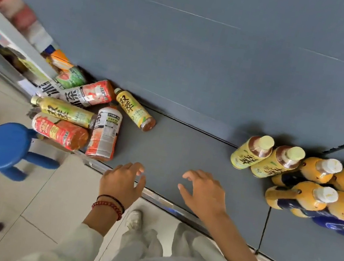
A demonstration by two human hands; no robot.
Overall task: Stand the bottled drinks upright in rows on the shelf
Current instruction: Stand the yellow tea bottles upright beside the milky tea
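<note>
Head view showed our left grip [121, 181] and right grip [203, 193] empty, fingers loosely spread, by the shelf [185, 151] front, where bottles [106, 134] heaped flat at its left end could, we judged, roll off if nudged.

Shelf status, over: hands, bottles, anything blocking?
Left hand and right hand empty, at the shelf front. Lying bottles heaped at left; upright bottles rowed at right. Blue stool on floor by the heap, off the shelf.

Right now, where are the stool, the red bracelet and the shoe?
Stool [2, 143], head view, middle of its seat.
Red bracelet [108, 205], head view, its beads.
Shoe [134, 219], head view, its toe.
</note>
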